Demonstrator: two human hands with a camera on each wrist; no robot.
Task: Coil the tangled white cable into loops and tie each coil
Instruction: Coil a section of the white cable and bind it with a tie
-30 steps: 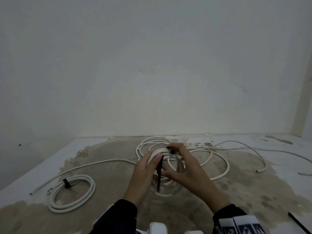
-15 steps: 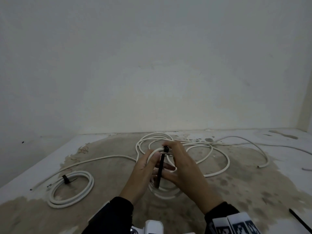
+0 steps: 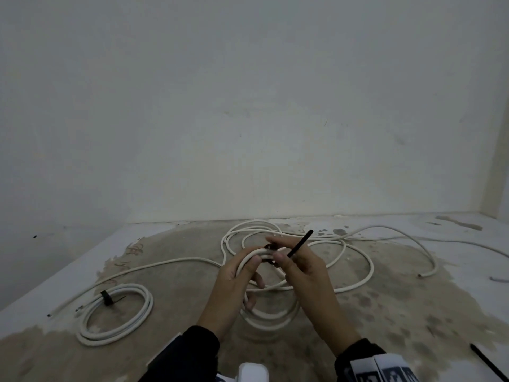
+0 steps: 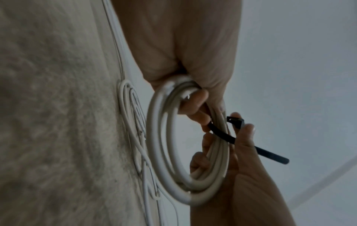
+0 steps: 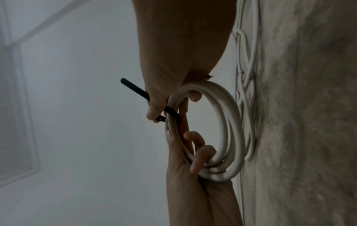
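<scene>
I hold a small coil of white cable (image 3: 271, 317) upright between both hands above the stained surface. My left hand (image 3: 237, 277) grips the coil's top left, thumb over the strands. My right hand (image 3: 297, 268) pinches a black cable tie (image 3: 300, 243) that is wrapped round the strands, its tail pointing up and to the right. In the left wrist view the coil (image 4: 154, 137) hangs from the left hand (image 4: 193, 88), and the tie (image 4: 270, 156) passes through the right hand (image 4: 241, 152). In the right wrist view the tie (image 5: 135, 88) juts out from the right hand (image 5: 160, 99) beside the coil (image 5: 231, 122).
A tied coil (image 3: 115, 318) with a black tie (image 3: 107, 297) lies at the left. Loose white cable (image 3: 358, 260) sprawls behind my hands, and one strand (image 3: 154, 267) runs off to the left. A spare black tie (image 3: 487, 365) lies at the bottom right. A wall stands close behind.
The tie's tail hung down in front of the coil before; now it points up and to the right in my right hand. My left hand keeps its grip on the coil.
</scene>
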